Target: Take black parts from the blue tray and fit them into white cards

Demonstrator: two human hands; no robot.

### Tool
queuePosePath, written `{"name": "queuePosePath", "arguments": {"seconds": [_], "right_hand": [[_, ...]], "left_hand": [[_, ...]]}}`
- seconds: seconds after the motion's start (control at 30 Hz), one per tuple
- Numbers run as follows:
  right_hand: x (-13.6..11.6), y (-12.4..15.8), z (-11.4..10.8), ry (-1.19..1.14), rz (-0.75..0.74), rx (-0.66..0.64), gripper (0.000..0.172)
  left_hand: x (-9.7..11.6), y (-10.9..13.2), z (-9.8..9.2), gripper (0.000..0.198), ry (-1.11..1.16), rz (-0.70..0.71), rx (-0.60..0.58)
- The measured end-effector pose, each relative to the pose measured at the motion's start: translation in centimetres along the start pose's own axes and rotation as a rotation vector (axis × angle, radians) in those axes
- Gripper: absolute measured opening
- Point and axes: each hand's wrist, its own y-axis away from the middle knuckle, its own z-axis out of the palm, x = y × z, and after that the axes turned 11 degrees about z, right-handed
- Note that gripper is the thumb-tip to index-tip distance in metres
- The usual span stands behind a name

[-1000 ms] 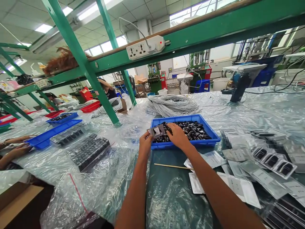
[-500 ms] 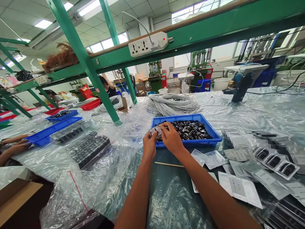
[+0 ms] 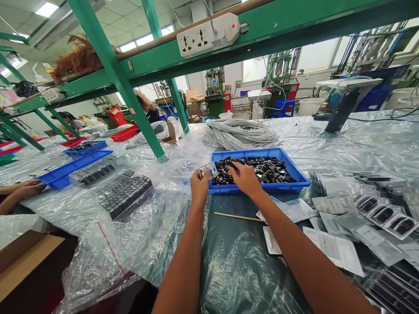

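Left hand: The left hand is pinching a clear plastic piece above the near-left corner of the blue tray.

Right hand: The right hand is curling its fingers around a dark spot over the heap of black pieces; from where I am standing, I cannot tell whether they are gripping one.

Just changed: Half a second ago both hands were meeting on the packet; now they are standing apart, and the plastic is showing clear. The contents are probably being handled separately from their wrapping.

Blue tray: It is sitting mid-bench, a cable coil lying behind it near the bench's far edge.

Right side: Flat packets are spreading toward the bench's right edge.
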Motion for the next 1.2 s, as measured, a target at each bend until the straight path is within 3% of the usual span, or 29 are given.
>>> {"name": "queuePosePath", "arguments": {"seconds": [0.13, 0.3, 0.63, 0.8, 0.87, 0.93, 1.07, 1.13, 1.2], "right_hand": [[-0.6, 0.3, 0.4, 0.049, -0.139, 0.147, 0.043], [-2.1, 1.3, 2.1, -0.028, -0.255, 0.094, 0.041], [-3.5, 1.7, 2.4, -0.194, -0.127, 0.078, 0.031], [-2.3, 1.2, 1.5, -0.261, -0.014, -0.071, 0.02], [-1.7, 0.7, 0.9, -0.224, 0.024, -0.056, 0.023], [-1.3, 0.1, 0.1, -0.152, 0.027, 0.029, 0.03], [-1.8, -0.7, -2.2, -0.021, -0.067, 0.134, 0.039], [-2.2, 0.1, -2.9, 0.072, -0.113, -0.038, 0.031], [-2.5, 2.2, -2.7, 0.178, -0.137, -0.25, 0.016]], "left_hand": [[0.5, 0.1, 0.4, 0.037, 0.073, -0.037, 0.004], [1.7, 1.4, 1.4, 0.041, 0.197, -0.059, -0.058], [1.7, 1.2, 0.5, 0.044, 0.235, -0.045, -0.072], [1.2, 0.5, -0.4, 0.041, -0.034, 0.079, -0.125], [1.1, 0.0, -1.1, 0.036, -0.215, 0.161, -0.038], [1.4, -0.7, -2.0, 0.031, -0.392, 0.242, 0.133], [2.7, -1.7, -4.1, 0.05, -0.721, 0.422, 0.47], [3.4, -1.6, -4.4, 0.057, -0.847, 0.513, 0.555], [4.0, -1.2, -3.9, 0.052, -0.889, 0.606, 0.52]]}}
